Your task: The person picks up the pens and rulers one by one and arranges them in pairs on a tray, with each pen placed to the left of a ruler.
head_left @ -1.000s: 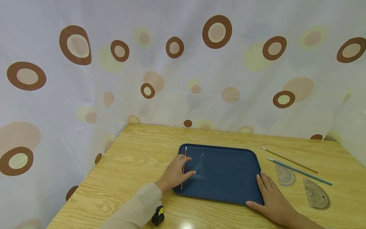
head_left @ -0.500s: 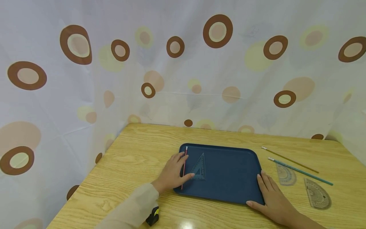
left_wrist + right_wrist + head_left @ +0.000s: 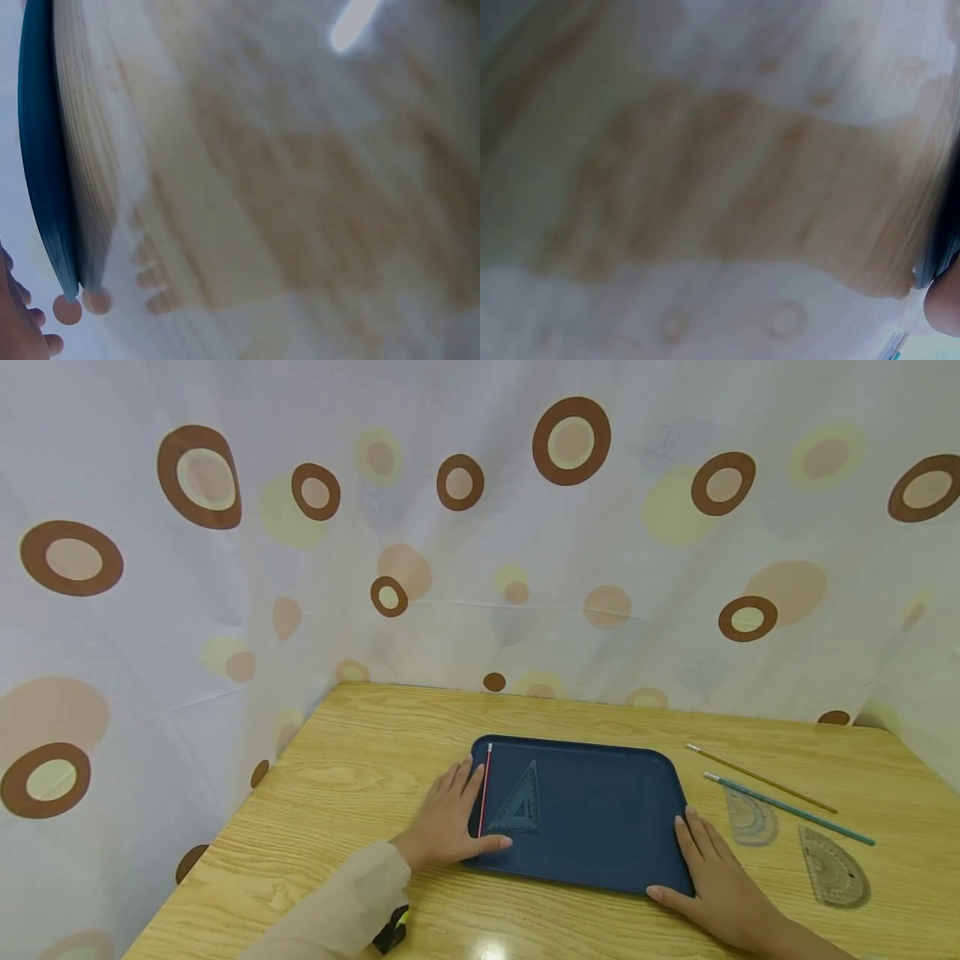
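A dark blue tray (image 3: 592, 810) lies on the wooden table. My left hand (image 3: 442, 818) rests at its left edge, fingers extended along the rim and thumb reaching over the near left part. At the tray's right edge, my right hand (image 3: 720, 885) lies with straight fingers along the rim and its thumb at the near corner. Inside the tray, a red pencil (image 3: 487, 785) lies along the left side, partly beside my left fingers. A clear triangular set square (image 3: 528, 797) sits just right of the pencil. In the left wrist view, the tray's edge (image 3: 37, 135) shows at the left.
Right of the tray lie a yellowish-brown pencil (image 3: 761, 777) and a teal pencil (image 3: 795, 812). Two clear protractors, one (image 3: 752, 818) under the teal pencil and another (image 3: 834, 870) nearer, are also there. A patterned curtain (image 3: 525, 552) encloses the table's back and sides.
My left hand has drawn back leftward from over the red pencil and set square to the tray's left edge, uncovering more of both. My right hand and the tray have stayed put.
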Tool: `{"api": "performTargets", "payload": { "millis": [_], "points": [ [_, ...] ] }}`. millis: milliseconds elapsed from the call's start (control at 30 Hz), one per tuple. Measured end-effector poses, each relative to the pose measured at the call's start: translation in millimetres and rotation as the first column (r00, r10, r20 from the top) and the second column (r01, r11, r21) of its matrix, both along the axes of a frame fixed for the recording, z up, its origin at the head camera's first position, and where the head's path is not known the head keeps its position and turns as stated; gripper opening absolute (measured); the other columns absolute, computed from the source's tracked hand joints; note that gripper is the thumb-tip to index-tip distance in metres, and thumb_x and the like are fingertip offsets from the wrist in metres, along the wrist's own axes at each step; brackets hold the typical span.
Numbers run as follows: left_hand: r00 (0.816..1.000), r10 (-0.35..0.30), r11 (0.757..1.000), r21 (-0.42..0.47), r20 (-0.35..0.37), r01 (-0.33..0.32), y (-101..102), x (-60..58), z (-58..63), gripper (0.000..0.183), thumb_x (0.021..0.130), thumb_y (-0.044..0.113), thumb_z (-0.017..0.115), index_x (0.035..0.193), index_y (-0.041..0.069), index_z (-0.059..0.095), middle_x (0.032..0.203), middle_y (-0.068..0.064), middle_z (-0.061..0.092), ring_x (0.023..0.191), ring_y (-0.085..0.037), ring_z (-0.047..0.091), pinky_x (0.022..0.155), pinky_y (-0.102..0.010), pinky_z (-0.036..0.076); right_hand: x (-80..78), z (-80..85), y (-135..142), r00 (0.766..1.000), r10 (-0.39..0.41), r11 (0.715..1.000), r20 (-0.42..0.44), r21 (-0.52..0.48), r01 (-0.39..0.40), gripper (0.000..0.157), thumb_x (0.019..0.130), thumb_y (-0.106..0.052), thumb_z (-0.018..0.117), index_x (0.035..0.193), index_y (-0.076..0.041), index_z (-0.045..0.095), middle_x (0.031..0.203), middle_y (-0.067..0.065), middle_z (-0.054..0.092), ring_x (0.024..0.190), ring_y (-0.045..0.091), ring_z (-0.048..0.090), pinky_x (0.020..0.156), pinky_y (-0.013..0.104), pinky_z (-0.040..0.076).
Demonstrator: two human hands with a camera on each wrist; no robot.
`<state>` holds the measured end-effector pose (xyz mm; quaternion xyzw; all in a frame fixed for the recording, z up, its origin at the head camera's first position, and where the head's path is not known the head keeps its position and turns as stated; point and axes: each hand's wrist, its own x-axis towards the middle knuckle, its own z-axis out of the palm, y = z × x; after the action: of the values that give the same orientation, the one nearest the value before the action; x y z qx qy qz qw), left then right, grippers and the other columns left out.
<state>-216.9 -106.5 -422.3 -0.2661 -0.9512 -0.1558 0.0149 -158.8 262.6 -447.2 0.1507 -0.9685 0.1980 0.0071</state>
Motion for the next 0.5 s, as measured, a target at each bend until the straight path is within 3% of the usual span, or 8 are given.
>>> {"api": "performTargets", "payload": {
  "millis": [200, 500],
  "points": [
    [0.999, 0.05, 0.997, -0.058, 0.017, -0.049, -2.3, -0.5, -3.9, 0.12, 0.07, 0.087, 0.038, 0.149, 0.002, 0.008, 0.156, -0.02, 0.007, 0.143, -0.037, 0.011, 0.114, -0.053, 0.016, -0.2, 0.1, 0.1, 1.0, 0.002, 1.0, -0.001, 0.0, -0.002, 0.1, 0.082, -0.056, 0.059, 0.146, 0.007, 0.015, 0.15, 0.032, 0.009, 0.137, 0.05, 0.008, 0.101, 0.065, 0.02],
    [0.999, 0.05, 0.992, -0.112, 0.008, -0.049, -6.5, 1.4, -4.1, 0.122, 0.069, 0.081, 0.049, 0.149, -0.001, 0.006, 0.156, -0.019, 0.006, 0.143, -0.036, 0.011, 0.114, -0.052, 0.015, 0.0, 0.9, -0.3, 1.0, 0.002, 1.0, -0.004, 0.002, -0.002, 0.1, 0.082, -0.056, 0.059, 0.145, 0.008, 0.015, 0.15, 0.033, 0.01, 0.137, 0.051, 0.009, 0.1, 0.065, 0.02]
  ]
}}
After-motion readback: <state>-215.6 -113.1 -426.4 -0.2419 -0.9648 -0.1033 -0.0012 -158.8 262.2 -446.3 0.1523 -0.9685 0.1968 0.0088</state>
